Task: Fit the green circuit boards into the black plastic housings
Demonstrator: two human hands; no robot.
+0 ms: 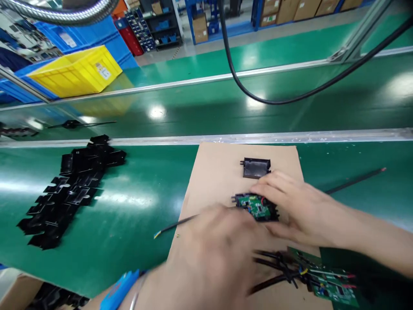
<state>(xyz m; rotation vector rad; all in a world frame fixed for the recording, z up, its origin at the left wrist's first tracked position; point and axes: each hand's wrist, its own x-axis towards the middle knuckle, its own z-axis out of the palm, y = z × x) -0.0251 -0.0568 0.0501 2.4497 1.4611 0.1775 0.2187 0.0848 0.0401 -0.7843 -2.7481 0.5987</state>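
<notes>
A green circuit board (pixel 258 206) sits in a black plastic housing on a brown cardboard sheet (pixel 219 172). My right hand (pixel 290 202) comes in from the right, thumb and fingers closed around the right end of that housing. Blurred by motion, my left hand (pixel 222 245) is over the cardboard at the housing's lower left, and its fingertips are hidden. From beside it a black cable (pixel 176 225) with bared coloured ends sticks out leftward. Another black housing piece (pixel 256 168) lies just above, near my right fingers.
Black plastic parts (pixel 77 185) are piled on the green table at left. More circuit boards (pixel 335 284) with bundled black cables lie at lower right. A metal rail (pixel 155 141) crosses behind; a black cable (pixel 274 102) hangs overhead. A yellow bin (pixel 77 73) stands at upper left.
</notes>
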